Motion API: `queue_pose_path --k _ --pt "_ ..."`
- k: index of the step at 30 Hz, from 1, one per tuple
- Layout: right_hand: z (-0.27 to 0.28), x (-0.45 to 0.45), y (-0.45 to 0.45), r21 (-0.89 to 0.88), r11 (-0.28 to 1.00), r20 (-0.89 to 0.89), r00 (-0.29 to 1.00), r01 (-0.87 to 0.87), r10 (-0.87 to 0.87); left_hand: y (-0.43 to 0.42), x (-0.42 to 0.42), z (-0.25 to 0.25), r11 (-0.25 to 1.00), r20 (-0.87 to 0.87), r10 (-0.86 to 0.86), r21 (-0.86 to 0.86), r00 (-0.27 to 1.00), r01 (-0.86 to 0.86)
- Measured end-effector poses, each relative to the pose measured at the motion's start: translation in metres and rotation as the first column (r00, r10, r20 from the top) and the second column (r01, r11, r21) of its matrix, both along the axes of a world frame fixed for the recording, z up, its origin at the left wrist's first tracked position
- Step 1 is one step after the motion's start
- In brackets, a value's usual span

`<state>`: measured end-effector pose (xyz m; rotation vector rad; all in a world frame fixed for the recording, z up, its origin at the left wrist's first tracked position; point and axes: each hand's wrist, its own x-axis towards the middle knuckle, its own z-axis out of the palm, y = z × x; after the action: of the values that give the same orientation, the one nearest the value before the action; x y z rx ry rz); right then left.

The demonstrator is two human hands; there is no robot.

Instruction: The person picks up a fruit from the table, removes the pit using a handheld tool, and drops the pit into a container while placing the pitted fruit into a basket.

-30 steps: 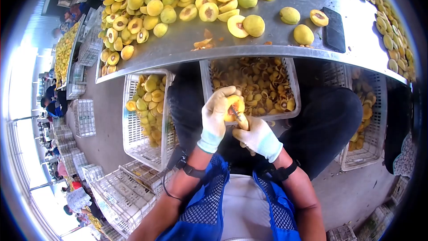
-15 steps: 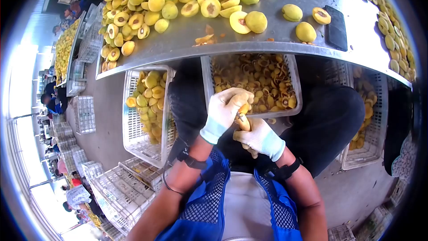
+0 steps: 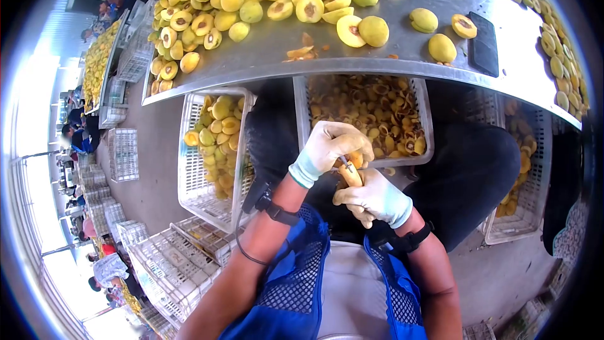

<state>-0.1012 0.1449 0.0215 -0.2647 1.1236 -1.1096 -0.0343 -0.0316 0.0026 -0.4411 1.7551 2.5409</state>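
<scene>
My left hand [image 3: 332,150], in a pale glove, is wrapped round a yellow-orange fruit half [image 3: 356,159], mostly hidden by the fingers. The gloved right hand [image 3: 372,195] grips the light wooden handle of a tool [image 3: 350,174]; its metal end meets the fruit. Both hands are close together over my lap, just below a white crate [image 3: 428,135] of fruit pieces. Above them, halved yellow fruits [image 3: 309,9] with brown centres lie heaped on the metal table [image 3: 251,73].
A dark flat object [image 3: 483,44] lies on the table at the right. Crates of fruit stand left [image 3: 184,179] and right [image 3: 503,237] of my legs. More crates [image 3: 170,261] are stacked at lower left. Other people [image 3: 112,271] are at the far left.
My left hand has turned over the fruit and now covers most of it. Both hands have shifted slightly right in the view, along with the table and crates.
</scene>
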Motion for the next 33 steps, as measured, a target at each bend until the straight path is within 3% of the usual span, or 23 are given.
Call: queue_pose_path --k 4,9,15,19,20,21,22,24,25,26,27,28,30,33 --pt "0.002 0.001 0.001 -0.003 0.999 0.088 0.996 0.034 -0.034 0.000 -0.004 0.005 0.994 -0.005 -0.024 0.103 1.000 0.024" --pt "-0.005 0.001 0.002 -0.067 0.998 0.104 0.995 0.017 -0.010 0.010 -0.001 -0.013 0.949 -0.182 0.135 0.306 0.974 -0.074" --pt "0.005 0.003 -0.004 0.000 1.000 0.172 0.985 -0.027 0.027 0.023 0.004 -0.014 0.848 -0.146 0.315 0.487 0.938 -0.209" --pt "0.012 0.001 -0.007 -0.125 0.988 0.190 0.975 -0.091 0.114 0.020 0.007 -0.006 0.672 0.026 0.376 0.681 0.926 -0.292" --pt "0.011 0.001 -0.006 -0.143 0.987 0.193 0.976 -0.074 0.101 0.017 0.007 -0.005 0.713 0.068 0.482 0.549 0.874 -0.436" --pt "0.011 0.001 -0.004 -0.161 0.986 0.196 0.977 -0.052 0.084 -0.003 0.016 0.007 0.878 -0.041 0.425 0.262 0.904 -0.400" --pt "0.009 0.000 -0.002 -0.177 0.984 0.202 0.977 -0.026 0.062 -0.012 0.020 0.017 0.840 -0.133 0.542 0.053 0.830 -0.540" --pt "0.010 -0.002 -0.002 -0.105 0.993 0.214 0.977 0.044 -0.020 -0.058 0.045 0.036 0.744 -0.241 0.641 -0.038 0.728 -0.667" --pt "0.009 -0.002 -0.003 -0.083 0.994 0.218 0.974 0.075 -0.055 -0.085 0.061 0.039 0.544 -0.349 0.635 -0.432 0.689 -0.720" --pt "0.008 -0.002 -0.004 -0.063 0.992 0.221 0.971 0.106 -0.090 -0.112 0.077 0.043 0.171 -0.423 0.655 -0.724 0.626 -0.668" --pt "0.006 -0.002 -0.005 -0.071 0.990 0.226 0.969 0.124 -0.105 -0.123 0.079 0.056 -0.075 -0.413 0.690 -0.858 0.595 -0.508" --pt "0.006 -0.002 -0.006 -0.053 0.989 0.205 0.971 0.138 -0.124 -0.158 0.103 0.046 -0.204 -0.442 0.579 -0.892 0.685 -0.403" --pt "0.008 -0.003 -0.009 -0.021 0.985 0.156 0.974 0.171 -0.166 -0.167 0.112 0.064 -0.446 -0.283 0.578 -0.895 0.766 0.006" --pt "0.012 -0.002 -0.013 0.002 0.982 0.071 0.980 0.188 -0.188 -0.164 0.096 0.071 -0.389 -0.303 0.558 -0.918 0.773 -0.079"
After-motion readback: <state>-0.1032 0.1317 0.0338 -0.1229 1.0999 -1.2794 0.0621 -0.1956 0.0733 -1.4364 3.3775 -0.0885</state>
